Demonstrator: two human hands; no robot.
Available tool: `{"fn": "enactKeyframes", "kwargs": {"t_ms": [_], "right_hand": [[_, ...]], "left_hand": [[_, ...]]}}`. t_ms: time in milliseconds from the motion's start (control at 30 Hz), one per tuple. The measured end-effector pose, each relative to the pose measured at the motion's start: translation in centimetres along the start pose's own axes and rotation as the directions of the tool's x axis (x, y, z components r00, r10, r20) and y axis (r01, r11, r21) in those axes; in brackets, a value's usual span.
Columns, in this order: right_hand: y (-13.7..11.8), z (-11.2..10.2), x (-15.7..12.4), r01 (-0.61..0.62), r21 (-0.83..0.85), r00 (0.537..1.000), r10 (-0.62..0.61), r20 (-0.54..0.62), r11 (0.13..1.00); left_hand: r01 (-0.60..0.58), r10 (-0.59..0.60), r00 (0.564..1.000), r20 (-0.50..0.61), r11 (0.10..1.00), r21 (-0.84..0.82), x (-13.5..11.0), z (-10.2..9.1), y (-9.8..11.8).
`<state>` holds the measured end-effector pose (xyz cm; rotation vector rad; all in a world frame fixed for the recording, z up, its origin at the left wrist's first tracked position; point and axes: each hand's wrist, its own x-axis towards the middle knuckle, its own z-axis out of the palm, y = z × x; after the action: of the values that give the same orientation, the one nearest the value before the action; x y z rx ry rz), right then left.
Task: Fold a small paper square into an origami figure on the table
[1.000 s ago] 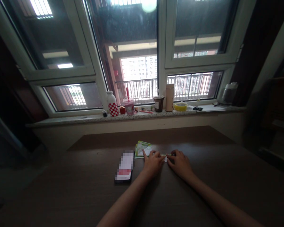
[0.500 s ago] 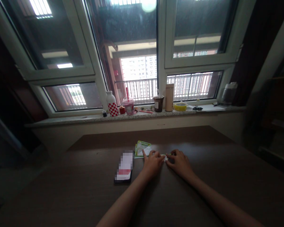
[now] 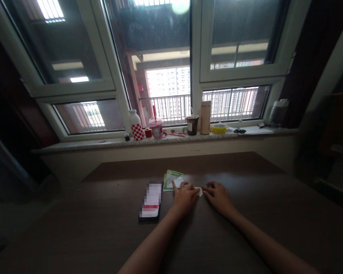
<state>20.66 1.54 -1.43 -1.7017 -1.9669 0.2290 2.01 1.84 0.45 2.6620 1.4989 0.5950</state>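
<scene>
My left hand [image 3: 185,197] rests on the table, thumb side toward the right, its fingertips closed on a small whitish piece of paper [image 3: 200,191]. Only the right end of that piece shows; my fingers cover the rest. The little finger reaches left onto green-and-white printed cards or packets [image 3: 173,176], which overlap each other. My right hand [image 3: 217,195] lies just right of the paper, palm down, index finger and thumb slightly apart with nothing visible between them. To the left of my left hand lies a phone [image 3: 151,201] with its screen lit and blurred.
The dark brown table [image 3: 103,236] reaches toward a window sill [image 3: 171,140]. On the sill stand a checkered white bottle [image 3: 136,127], a pink drink cup [image 3: 156,127], a brown cup [image 3: 192,126], a tan flask [image 3: 205,118], yellow tape [image 3: 218,129] and black scissors [image 3: 240,131].
The fingertips of my right hand have drawn slightly away from the paper, and the dark patch under them no longer shows. My left hand keeps its place. The view has shifted a little.
</scene>
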Motion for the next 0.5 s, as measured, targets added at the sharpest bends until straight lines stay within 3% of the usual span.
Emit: {"fn": "enactKeyframes", "kwargs": {"t_ms": [500], "right_hand": [[-0.44, -0.18, -0.05, 0.065, -0.034, 0.998, -0.065, -0.017, 0.997]], "left_hand": [[0.111, -0.111, 0.994, -0.002, 0.992, -0.068, 0.25, -0.52, 0.30]]}}
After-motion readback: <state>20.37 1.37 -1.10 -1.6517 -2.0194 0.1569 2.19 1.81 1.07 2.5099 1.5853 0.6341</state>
